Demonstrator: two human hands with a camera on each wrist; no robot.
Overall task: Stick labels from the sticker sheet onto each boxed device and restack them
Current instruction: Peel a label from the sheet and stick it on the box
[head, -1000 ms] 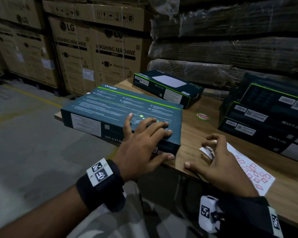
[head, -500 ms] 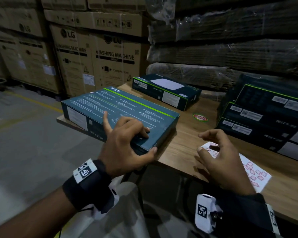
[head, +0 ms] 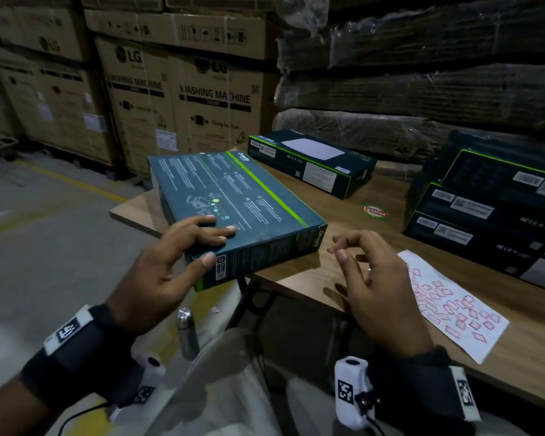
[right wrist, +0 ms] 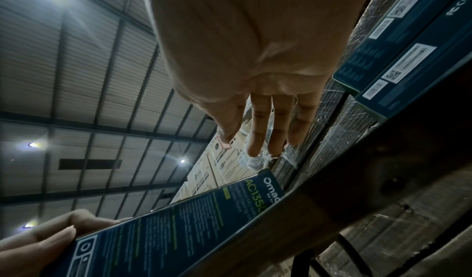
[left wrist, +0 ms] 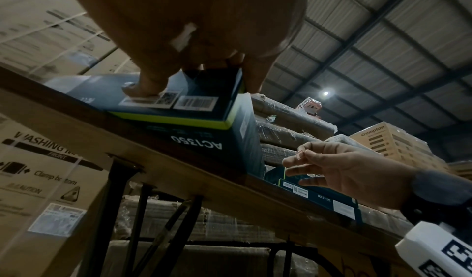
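1. Left hand [head: 158, 265] grips the near corner of the box [head: 233, 196]: fingers flat on top, thumb curled against the short end by the barcode stickers. That corner overhangs the worktop [head: 343, 272] edge and is tilted up; the far part seems to rest on the worktop.
2. Right hand [head: 375, 278] hovers at 3 o'clock of the box, apart from it. Thumb and forefinger pinch a small pinkish label [right wrist: 226, 143]; other fingers loosely spread.
3. Sheet [head: 453, 309] lies flat on the worktop at 3 o'clock of the right hand, red-outlined labels scattered across it.
4. Handling, as judged: box is stiff cardboard, flat and probably light, one-handed at a corner. Smooth print could slip, so hold across top and end. Label is flimsy and tacky; keep to its edge.
5. Readable: "AC1350" and "Omada" on the box end; "LG", "WASHING MACHINE", "Clamp bottom" on cartons [head: 183, 99] at 12 o'clock; "Crompton" in the left-wrist view.
6. Second box [head: 309, 162] at 1 o'clock; stack [head: 491, 209] at 2 o'clock.
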